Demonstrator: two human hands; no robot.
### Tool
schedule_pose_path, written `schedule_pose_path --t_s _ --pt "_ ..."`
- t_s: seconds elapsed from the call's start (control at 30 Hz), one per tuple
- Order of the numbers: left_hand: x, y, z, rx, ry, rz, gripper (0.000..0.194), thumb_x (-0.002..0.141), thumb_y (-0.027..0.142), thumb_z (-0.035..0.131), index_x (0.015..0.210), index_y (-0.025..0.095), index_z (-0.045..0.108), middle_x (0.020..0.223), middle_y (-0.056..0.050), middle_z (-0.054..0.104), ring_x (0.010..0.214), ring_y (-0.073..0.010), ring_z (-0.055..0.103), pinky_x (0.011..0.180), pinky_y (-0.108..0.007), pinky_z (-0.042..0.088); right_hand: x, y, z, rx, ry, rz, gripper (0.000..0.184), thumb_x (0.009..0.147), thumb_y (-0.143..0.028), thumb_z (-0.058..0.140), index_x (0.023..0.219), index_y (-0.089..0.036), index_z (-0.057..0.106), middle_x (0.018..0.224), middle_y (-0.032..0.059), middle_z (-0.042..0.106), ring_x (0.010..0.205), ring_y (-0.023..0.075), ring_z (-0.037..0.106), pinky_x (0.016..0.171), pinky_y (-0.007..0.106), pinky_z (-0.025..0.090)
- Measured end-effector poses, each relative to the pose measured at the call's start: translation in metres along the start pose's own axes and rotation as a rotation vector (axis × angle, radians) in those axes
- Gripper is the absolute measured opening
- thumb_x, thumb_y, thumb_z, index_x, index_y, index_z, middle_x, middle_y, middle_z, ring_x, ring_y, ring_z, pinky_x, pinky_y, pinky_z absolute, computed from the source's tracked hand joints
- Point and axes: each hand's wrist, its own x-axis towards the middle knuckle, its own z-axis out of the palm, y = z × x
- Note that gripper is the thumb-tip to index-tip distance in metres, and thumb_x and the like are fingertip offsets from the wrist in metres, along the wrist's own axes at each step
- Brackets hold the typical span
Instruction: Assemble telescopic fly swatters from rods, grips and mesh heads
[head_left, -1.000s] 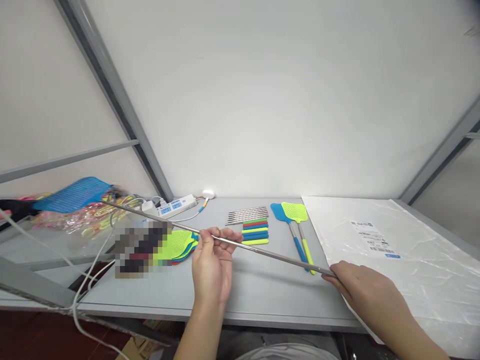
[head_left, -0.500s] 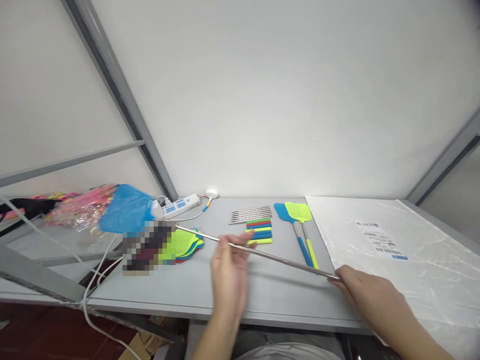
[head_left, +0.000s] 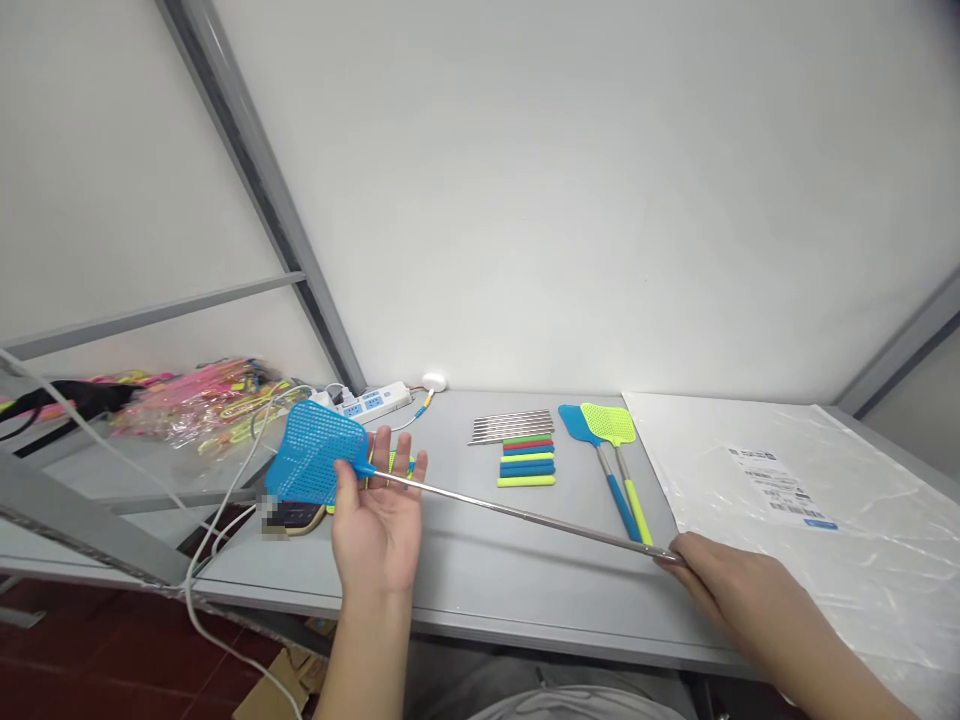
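Swatter (head_left: 315, 452) pinched at its handle end in our right hand (head_left: 739, 590), fingers closed; its blue head lies far left, just beyond our left hand (head_left: 377, 530), spread wide and gripping nothing, shaft (head_left: 525, 515) crossing its fingers (head_left: 382, 447)

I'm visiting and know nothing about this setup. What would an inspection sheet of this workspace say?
Surface: grey table, partly covered by a white plastic-wrapped sheet.
Things in hand: blue fly swatter with long steel handle.
Clutter: steel rods, coloured grips, two assembled swatters, bagged pink items.
Hands: right hand grips the handle's end; left hand open, palm up, under it.
Cables: white cable, power strip.
Surroundings: white wall, grey metal frame.
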Motion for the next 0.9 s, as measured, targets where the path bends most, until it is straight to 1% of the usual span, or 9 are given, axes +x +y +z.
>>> schedule_pose_path --t_s 0.1,0.2,0.33,0.47,0.6,0.7,0.77,0.83,0.9 --pt "-0.005 -0.008 -0.001 0.067 0.033 0.126 0.027 0.093 0.043 0.049 0.087 0.021 0.065 0.088 -0.002 0.071 0.096 -0.0188 0.067 0.088 -0.039 0.051 0.007 -0.016 0.003 0.001 0.020 -0.023 0.028 0.099 -0.031 0.035 0.073 -0.025 0.043 0.052 -0.0061 0.057 0.041 0.0149 0.058 0.042 0.026 0.027" --pt "-0.029 -0.036 -0.001 0.201 0.077 0.228 0.021 0.089 0.037 0.058 0.083 0.018 0.065 0.080 0.000 0.068 0.081 -0.0146 0.068 0.085 -0.033 0.051 0.015 -0.042 0.005 0.007 -0.026 -0.022 0.026 0.099 -0.032 0.037 0.074 -0.025 0.042 0.053 -0.0059 0.061 0.041 0.0173 0.060 0.042 0.028 0.024" --pt "-0.078 -0.084 -0.003 0.325 -0.017 0.065 0.032 0.088 0.046 0.058 0.083 0.017 0.069 0.085 -0.006 0.071 0.089 -0.0195 0.068 0.089 -0.036 0.049 0.034 -0.084 0.005 0.069 -0.130 0.028 0.026 0.096 -0.034 0.044 0.073 -0.025 0.042 0.054 -0.0034 0.063 0.040 0.0200 0.060 0.041 0.030 0.019" --pt "-0.113 -0.109 -0.006 0.471 -0.185 -0.073 0.040 0.090 0.050 0.052 0.082 0.015 0.072 0.096 -0.011 0.073 0.101 -0.0235 0.065 0.094 -0.036 0.046 0.057 -0.106 -0.006 0.407 -0.241 0.135 0.021 0.097 -0.027 0.040 0.078 -0.023 0.048 0.068 0.0012 0.070 0.055 0.0188 0.066 0.046 0.026 0.028" --pt "-0.110 -0.104 0.003 0.506 -0.331 -0.098 0.043 0.094 0.049 0.046 0.086 0.016 0.072 0.097 -0.012 0.073 0.103 -0.0241 0.064 0.096 -0.037 0.043 0.073 -0.102 -0.027 0.813 -0.323 0.216 0.024 0.098 -0.033 0.038 0.079 -0.022 0.048 0.076 0.0016 0.067 0.067 0.0160 0.063 0.056 0.023 0.038" --pt "-0.092 -0.103 0.020 0.588 -0.437 -0.176 0.040 0.092 0.048 0.049 0.085 0.016 0.071 0.091 -0.011 0.074 0.091 -0.0234 0.067 0.084 -0.034 0.048 0.074 -0.090 -0.039 1.157 -0.449 0.292 0.026 0.099 -0.042 0.034 0.090 -0.023 0.049 0.069 -0.0045 0.058 0.055 0.0113 0.053 0.054 0.022 0.039" --pt "-0.080 -0.109 0.035 0.642 -0.497 -0.193 0.042 0.092 0.050 0.047 0.084 0.015 0.070 0.087 -0.011 0.074 0.085 -0.0229 0.067 0.076 -0.033 0.049 0.069 -0.079 -0.039 1.292 -0.484 0.362 0.027 0.099 -0.046 0.031 0.101 -0.024 0.047 0.065 -0.0072 0.053 0.048 0.0102 0.047 0.051 0.022 0.040" --pt "-0.069 -0.121 0.052 0.720 -0.631 -0.161 0.047 0.092 0.053 0.043 0.085 0.016 0.071 0.086 -0.011 0.074 0.083 -0.0227 0.067 0.073 -0.031 0.049 0.062 -0.064 -0.033 1.236 -0.403 0.439 0.028 0.098 -0.047 0.030 0.102 -0.024 0.046 0.063 -0.0071 0.053 0.050 0.0113 0.050 0.052 0.023 0.040" --pt "-0.060 -0.136 0.066 0.856 -0.876 -0.125 0.054 0.094 0.056 0.034 0.087 0.017 0.072 0.084 -0.010 0.073 0.080 -0.0224 0.067 0.069 -0.030 0.049 0.052 -0.045 -0.025 1.020 -0.272 0.544 0.030 0.097 -0.050 0.032 0.097 -0.024 0.047 0.060 -0.0060 0.055 0.052 0.0135 0.053 0.052 0.024 0.038"
